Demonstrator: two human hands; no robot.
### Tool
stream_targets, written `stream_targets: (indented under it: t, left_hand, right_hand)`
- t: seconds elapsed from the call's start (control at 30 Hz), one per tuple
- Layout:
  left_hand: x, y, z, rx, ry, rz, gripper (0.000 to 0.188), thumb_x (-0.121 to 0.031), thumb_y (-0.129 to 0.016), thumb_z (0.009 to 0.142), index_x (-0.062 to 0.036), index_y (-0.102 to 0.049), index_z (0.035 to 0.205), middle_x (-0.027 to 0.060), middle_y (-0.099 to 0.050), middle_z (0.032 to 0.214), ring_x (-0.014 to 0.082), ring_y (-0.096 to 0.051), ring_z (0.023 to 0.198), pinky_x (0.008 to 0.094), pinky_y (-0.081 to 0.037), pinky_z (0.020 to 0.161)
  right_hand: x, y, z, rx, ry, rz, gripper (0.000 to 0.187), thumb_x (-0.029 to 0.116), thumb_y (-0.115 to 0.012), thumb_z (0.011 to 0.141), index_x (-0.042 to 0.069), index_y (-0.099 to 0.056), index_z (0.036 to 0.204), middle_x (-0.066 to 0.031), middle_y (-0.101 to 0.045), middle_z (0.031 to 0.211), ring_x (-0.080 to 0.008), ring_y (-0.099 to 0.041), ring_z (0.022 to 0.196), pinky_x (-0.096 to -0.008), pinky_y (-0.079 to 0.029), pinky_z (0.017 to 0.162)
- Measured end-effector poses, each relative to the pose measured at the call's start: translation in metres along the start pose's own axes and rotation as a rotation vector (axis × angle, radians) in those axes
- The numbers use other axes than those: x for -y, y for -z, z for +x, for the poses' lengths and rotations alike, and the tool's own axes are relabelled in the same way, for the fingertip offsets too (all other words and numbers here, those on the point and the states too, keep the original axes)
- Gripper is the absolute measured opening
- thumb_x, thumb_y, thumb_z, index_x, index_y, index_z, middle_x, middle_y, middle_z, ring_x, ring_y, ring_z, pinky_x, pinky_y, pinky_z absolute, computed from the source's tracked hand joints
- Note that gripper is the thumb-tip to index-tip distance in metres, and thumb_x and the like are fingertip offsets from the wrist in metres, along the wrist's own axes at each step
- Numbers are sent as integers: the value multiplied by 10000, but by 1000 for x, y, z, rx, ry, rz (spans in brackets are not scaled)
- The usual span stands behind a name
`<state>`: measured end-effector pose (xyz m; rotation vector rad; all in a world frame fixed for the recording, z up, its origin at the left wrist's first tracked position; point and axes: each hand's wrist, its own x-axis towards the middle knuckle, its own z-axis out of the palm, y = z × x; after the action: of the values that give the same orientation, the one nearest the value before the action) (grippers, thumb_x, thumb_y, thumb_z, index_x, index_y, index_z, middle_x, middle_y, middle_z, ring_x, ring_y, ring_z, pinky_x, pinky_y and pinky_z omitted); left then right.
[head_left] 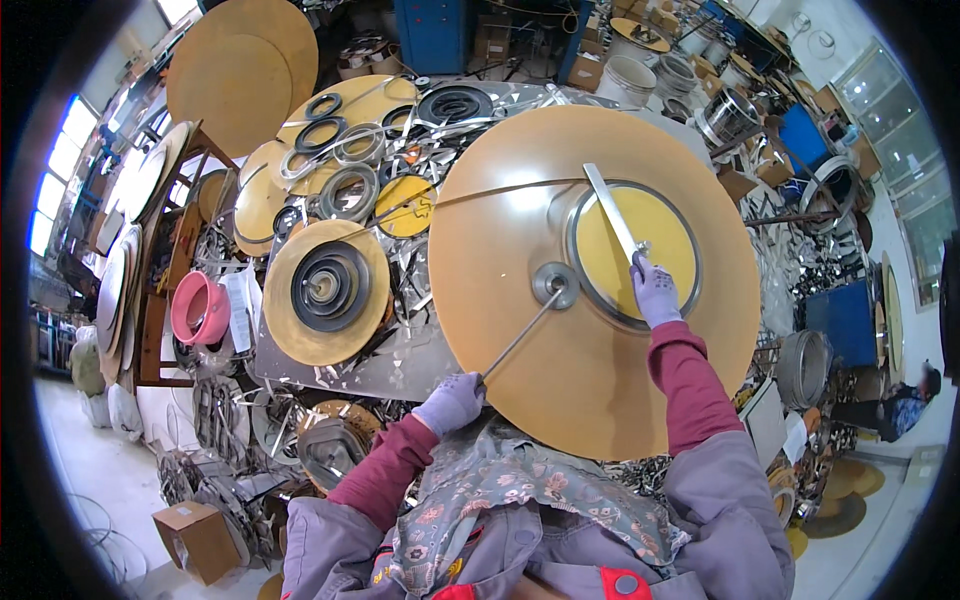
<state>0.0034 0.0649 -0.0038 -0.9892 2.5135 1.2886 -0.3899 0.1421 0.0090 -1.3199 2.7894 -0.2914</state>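
Observation:
A large tan disc [500, 240] lies before me with a metal hub [556, 285] near its middle. Off-centre on it, a steel ring [573, 250] encircles a yellow round plate [672, 230]. My left hand [452, 403], gloved, is closed round the near end of a thin metal rod [520, 337]; the rod's far end meets the hub. With its gloved fingers, my right hand [655, 290] grips the near end of a flat metal bar [612, 212], which slants across the yellow plate. A narrow metal strip [500, 190] runs from the left toward the bar's far end.
Left of the large disc, a smaller tan disc [375, 280] carries dark coiled rings [325, 285]. Metal coils [350, 192] and scraps cover the table behind. A pink tub [200, 308] stands at the left, a cardboard box [197, 540] on the floor. Another person [905, 408] is far right.

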Motion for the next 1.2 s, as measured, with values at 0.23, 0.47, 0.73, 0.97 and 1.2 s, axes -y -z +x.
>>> stream_targets:
  t: [0.23,0.47,0.73,0.97,1.2]
  left_hand:
    - [-8,2,-2,-36,14,-19,218,-195,-506,880,14,-569,880,265,-612,829,432,-597,822,487,-470,724]
    - [-2,-3,-4,8,11,36,221,-199,-508,883,17,-551,876,265,-612,812,427,-603,804,490,-473,717]
    - [0,-16,-7,-30,-36,9,198,-181,-509,873,4,-578,886,251,-611,794,427,-596,784,486,-473,699]
    - [-8,-16,-10,-26,-16,10,205,-177,-506,875,13,-582,874,258,-610,800,433,-595,795,487,-475,707]
    - [-12,-15,-13,2,9,-2,210,-181,-508,874,17,-578,883,260,-610,811,432,-595,806,484,-471,716]
  right_hand:
    - [-9,-5,3,-31,1,18,308,279,-525,903,118,-580,1160,-195,-636,932,-348,-618,884,-453,-481,798]
    - [-9,-2,4,-17,-18,49,302,282,-533,899,127,-583,1154,-179,-644,922,-341,-618,892,-446,-483,793]
    - [-9,-4,2,-12,-27,22,296,281,-524,905,129,-576,1153,-181,-639,926,-339,-619,893,-440,-490,790]
    - [-10,-7,-1,-45,10,44,282,275,-514,911,129,-579,1143,-190,-633,908,-348,-618,880,-449,-487,783]
    - [-4,-2,-3,-20,1,51,295,281,-509,913,135,-572,1162,-199,-632,913,-351,-613,878,-453,-482,779]
